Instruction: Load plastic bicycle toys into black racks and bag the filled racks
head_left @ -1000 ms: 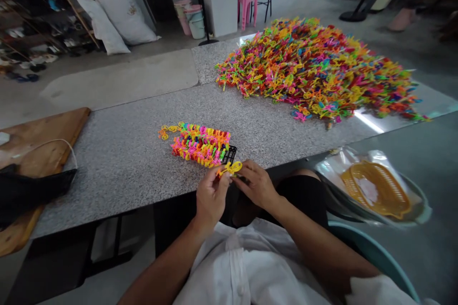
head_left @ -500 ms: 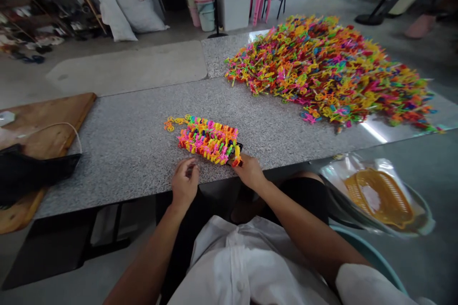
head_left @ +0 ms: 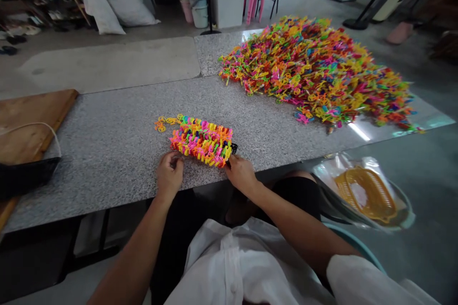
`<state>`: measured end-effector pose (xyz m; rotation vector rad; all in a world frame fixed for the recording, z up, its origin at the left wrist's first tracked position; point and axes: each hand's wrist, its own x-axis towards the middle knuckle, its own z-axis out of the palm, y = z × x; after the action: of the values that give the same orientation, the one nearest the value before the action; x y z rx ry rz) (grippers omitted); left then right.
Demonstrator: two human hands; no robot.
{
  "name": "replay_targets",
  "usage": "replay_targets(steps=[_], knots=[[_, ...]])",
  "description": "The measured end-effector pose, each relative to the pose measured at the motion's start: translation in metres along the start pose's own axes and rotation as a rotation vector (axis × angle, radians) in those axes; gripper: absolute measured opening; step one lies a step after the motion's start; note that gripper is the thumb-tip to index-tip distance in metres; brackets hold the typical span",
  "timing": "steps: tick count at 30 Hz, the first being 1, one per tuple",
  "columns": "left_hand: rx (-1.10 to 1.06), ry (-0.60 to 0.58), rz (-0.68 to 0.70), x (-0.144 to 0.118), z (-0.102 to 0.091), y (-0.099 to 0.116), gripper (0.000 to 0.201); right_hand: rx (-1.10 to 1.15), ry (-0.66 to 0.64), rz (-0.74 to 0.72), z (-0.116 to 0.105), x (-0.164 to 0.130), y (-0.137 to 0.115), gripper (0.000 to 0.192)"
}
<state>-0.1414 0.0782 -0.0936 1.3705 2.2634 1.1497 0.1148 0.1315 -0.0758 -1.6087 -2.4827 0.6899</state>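
Observation:
A black rack (head_left: 234,147) lies on the grey speckled table, covered with rows of small bright plastic pieces (head_left: 202,142) in pink, yellow, orange and green. My right hand (head_left: 242,175) is closed at its right end, fingertips against the black frame; what lies under them is partly hidden. At the near left corner of the rows is my left hand (head_left: 169,175), its fingers curled together; anything between them is hidden. A few loose yellow and orange wheel-shaped pieces (head_left: 162,123) rest beyond the rack's left end.
A large heap of similar colourful pieces (head_left: 315,71) covers the table's right side. At the left are a wooden board (head_left: 39,109) and a black item (head_left: 28,176) with a pale loop. Low on the right, a yellow basket (head_left: 386,195) sits in a plastic-lined tub.
The whole view has shifted slightly. My left hand has moved to the rack's near left corner. The yellow and red piece at my right fingertips no longer stands apart from the rows.

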Motion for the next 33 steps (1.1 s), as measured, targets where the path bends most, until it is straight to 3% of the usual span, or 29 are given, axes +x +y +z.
replay_targets(steps=[6,9,13,17,19,21,23,25,27,30,33], knots=[[0.019,0.028,-0.094,0.023,-0.006,-0.008,0.034,0.000,-0.004,0.038,-0.005,-0.002,-0.008,0.029],[0.032,0.026,-0.138,0.036,-0.009,-0.011,0.046,0.006,-0.010,0.026,-0.008,-0.001,-0.009,0.029],[-0.015,-0.083,-0.106,0.053,-0.008,-0.015,0.061,0.022,-0.005,0.027,-0.003,0.002,-0.014,0.030],[0.106,-0.159,-0.092,0.067,-0.008,-0.023,0.055,0.015,-0.023,-0.077,-0.005,0.007,-0.012,0.032],[0.113,-0.177,-0.070,0.074,-0.007,-0.029,0.049,0.024,-0.091,-0.158,-0.019,0.016,0.004,0.028],[0.112,-0.167,-0.070,0.079,-0.006,-0.032,0.044,0.031,-0.106,-0.127,-0.045,0.031,0.034,0.025],[0.158,-0.154,-0.080,0.079,-0.006,-0.031,0.039,0.014,0.020,0.080,-0.079,0.051,0.074,0.032],[0.229,-0.148,-0.077,0.077,-0.005,-0.028,0.036,-0.070,0.213,0.411,-0.113,0.076,0.116,0.041],[0.275,-0.138,-0.062,0.074,-0.006,-0.025,0.036,-0.111,0.306,0.583,-0.140,0.101,0.152,0.044],[0.294,-0.128,-0.053,0.071,-0.006,-0.022,0.035,-0.109,0.297,0.601,-0.164,0.131,0.182,0.049],[0.275,-0.133,-0.059,0.068,-0.006,-0.017,0.031,-0.124,0.202,0.557,-0.172,0.149,0.191,0.056]])
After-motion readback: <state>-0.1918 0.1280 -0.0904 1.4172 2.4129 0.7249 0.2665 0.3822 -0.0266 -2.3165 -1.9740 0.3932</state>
